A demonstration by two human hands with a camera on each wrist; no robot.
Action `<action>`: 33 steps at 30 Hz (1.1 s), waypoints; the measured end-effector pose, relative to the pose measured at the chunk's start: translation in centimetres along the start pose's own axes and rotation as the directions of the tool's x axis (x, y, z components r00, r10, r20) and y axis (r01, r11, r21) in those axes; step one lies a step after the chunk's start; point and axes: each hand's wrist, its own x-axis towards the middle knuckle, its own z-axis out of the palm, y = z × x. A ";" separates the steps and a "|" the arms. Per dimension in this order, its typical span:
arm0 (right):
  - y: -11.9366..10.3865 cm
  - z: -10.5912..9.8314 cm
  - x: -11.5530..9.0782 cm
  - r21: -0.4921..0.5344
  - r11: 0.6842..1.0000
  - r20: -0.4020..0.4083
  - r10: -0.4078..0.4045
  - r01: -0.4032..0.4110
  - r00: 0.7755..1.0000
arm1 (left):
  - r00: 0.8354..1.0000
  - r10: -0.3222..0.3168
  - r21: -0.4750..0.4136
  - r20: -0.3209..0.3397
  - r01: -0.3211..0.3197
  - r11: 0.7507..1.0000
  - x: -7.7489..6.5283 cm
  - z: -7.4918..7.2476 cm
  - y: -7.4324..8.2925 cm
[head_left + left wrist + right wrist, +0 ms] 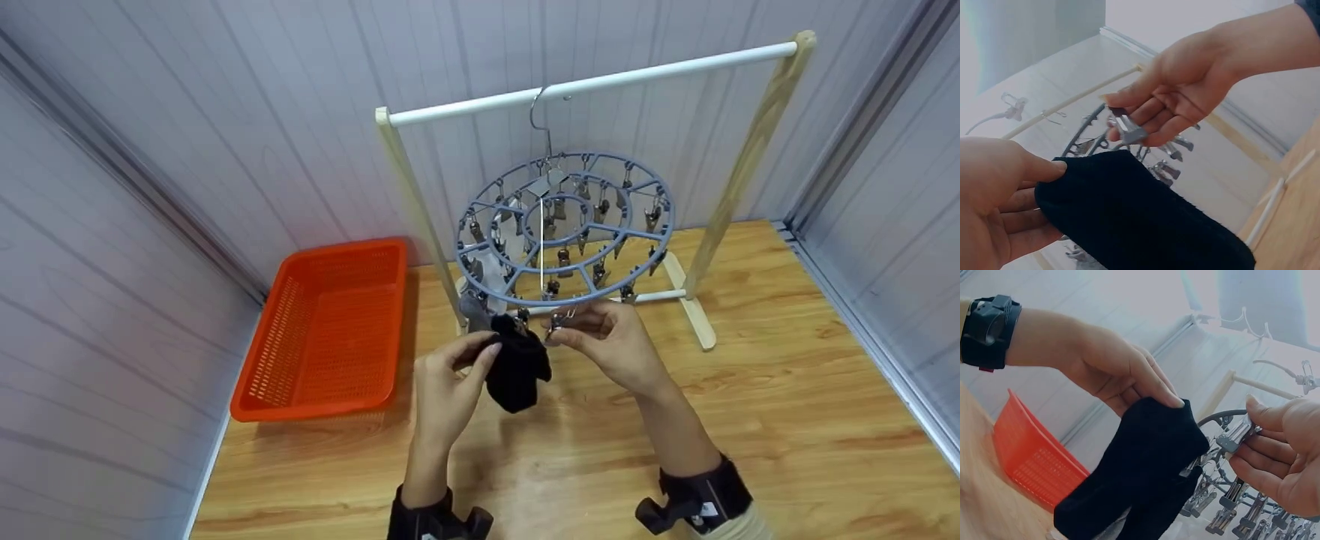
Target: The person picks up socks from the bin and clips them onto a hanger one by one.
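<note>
My left hand (pixel 448 379) pinches a black sock (pixel 514 375) by its edge between thumb and fingers, below the near left rim of a round grey clip hanger (pixel 574 302). In the right wrist view a second black piece (pixel 1165 506) hangs just behind that sock; whether it is separate I cannot tell. With thumb and fingers my right hand (pixel 621 349) pinches a metal clip (pixel 1129 128) at the hanger's near rim, a short gap from the sock. A grey cloth item (pixel 474 309) and a white one (pixel 491 274) hang at the hanger's left side.
The hanger hooks over a white rail (pixel 637 76) on a rack with wooden posts (pixel 750 165). Several other metal clips dangle around its rings. An orange basket (pixel 322 411) stands on the wooden floor to the left, with panelled walls (pixel 315 112) behind.
</note>
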 end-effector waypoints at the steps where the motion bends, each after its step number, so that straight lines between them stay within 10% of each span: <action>1: 0.0 0.0 0.0 0.013 1.000 -0.001 0.000 0.000 1.000 | 1.000 -0.002 -0.008 0.008 0.002 1.000 0.0 0.2 0.0; 13: 0.9 1.2 0.2 0.237 0.961 -0.019 -0.141 0.142 0.990 | 0.998 -0.038 -0.076 0.049 0.042 0.996 -0.2 1.3 0.0; 33: 2.0 2.4 0.4 0.250 0.944 -0.108 -0.195 0.216 0.975 | 0.998 -0.024 -0.154 0.064 0.034 0.988 -0.5 2.3 0.5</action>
